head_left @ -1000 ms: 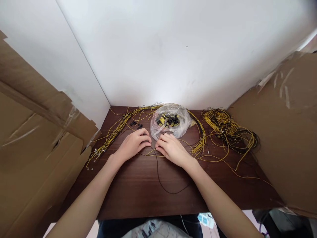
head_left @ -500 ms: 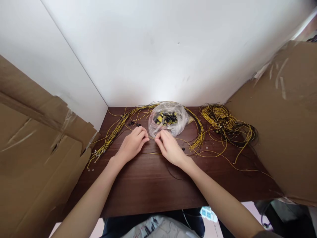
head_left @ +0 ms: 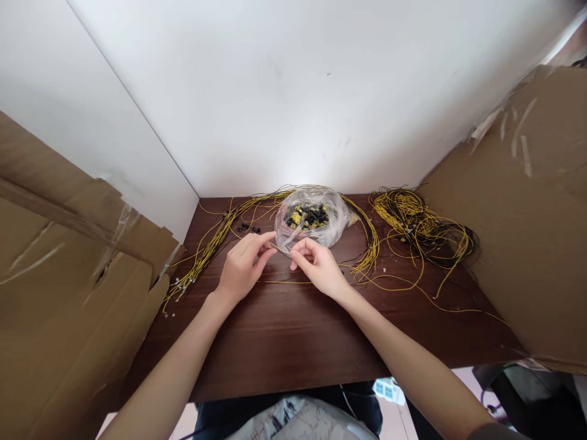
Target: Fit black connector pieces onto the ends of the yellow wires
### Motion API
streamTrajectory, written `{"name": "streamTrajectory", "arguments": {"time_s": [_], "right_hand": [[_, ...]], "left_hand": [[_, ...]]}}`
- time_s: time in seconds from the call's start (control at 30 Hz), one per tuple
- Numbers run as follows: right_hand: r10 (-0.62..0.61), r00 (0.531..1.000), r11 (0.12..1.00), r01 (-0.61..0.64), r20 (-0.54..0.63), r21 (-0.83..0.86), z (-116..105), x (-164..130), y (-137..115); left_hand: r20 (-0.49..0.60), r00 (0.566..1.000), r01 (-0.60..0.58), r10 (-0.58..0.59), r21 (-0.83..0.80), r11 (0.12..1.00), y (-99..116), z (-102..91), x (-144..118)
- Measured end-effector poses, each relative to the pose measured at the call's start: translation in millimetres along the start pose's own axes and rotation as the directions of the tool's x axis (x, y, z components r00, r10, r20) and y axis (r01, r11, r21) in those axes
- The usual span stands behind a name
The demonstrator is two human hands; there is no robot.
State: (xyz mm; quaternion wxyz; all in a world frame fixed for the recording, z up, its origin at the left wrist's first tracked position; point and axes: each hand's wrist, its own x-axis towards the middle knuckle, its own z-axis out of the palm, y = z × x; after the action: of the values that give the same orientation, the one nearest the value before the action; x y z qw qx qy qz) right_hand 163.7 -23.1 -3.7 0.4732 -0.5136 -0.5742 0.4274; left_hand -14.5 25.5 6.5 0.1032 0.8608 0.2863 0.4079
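Note:
Between my two hands runs a short stretch of thin wire [head_left: 279, 249], just in front of the plastic bag. My left hand [head_left: 242, 264] pinches its left end between thumb and fingers. On the other side, my right hand [head_left: 318, 264] has thumb and fingertips closed on the wire too. Whatever else the fingertips may cover is too small to make out. The clear plastic bag [head_left: 338, 227] stands open behind the hands, holding small black and yellow parts [head_left: 312, 216]. A long bundle of yellow and black wires [head_left: 214, 241] arcs around behind the bag.
A tangled heap of yellow and black wires [head_left: 403, 214] lies at the right, with a loose yellow wire [head_left: 440, 307] trailing forward. Small black pieces [head_left: 247, 228] sit left of the bag. Cardboard sheets [head_left: 77, 305] flank the brown table [head_left: 284, 348]; a white wall [head_left: 284, 110] closes the back.
My hands have turned slightly, and the wire now shows between them. The dark wire end that lay on the table below my right hand no longer shows there.

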Motion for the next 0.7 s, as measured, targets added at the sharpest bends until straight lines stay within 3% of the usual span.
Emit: {"name": "streamTrajectory", "arguments": {"time_s": [0.17,0.27,0.33,0.5,0.6,0.7], "right_hand": [[-0.012,1.0,0.998,0.012,-0.014,-0.063,-1,1,2],[-0.018,1.0,0.996,0.017,-0.008,-0.087,-1,1,2],[-0.017,1.0,0.995,0.016,-0.011,-0.102,-1,1,1],[-0.031,0.999,0.993,0.026,-0.039,-0.118,-3,1,-1],[-0.042,0.998,0.992,0.035,-0.048,-0.122,-4,1,-2],[-0.053,0.998,0.989,0.046,-0.044,-0.139,-5,0,-2]], "left_hand": [[0.007,0.998,0.057,-0.057,-0.04,0.998,2,-0.1,1],[-0.015,0.985,0.166,-0.17,-0.147,0.975,5,1.6,1],[-0.003,0.959,0.273,-0.284,-0.269,0.924,7,3.3,1],[0.07,0.851,0.472,-0.52,-0.534,0.701,10,7.4,2],[0.082,0.814,0.504,-0.575,-0.593,0.628,10,8.2,3],[0.095,0.803,0.517,-0.588,-0.601,0.61,10,7.8,4]]}}
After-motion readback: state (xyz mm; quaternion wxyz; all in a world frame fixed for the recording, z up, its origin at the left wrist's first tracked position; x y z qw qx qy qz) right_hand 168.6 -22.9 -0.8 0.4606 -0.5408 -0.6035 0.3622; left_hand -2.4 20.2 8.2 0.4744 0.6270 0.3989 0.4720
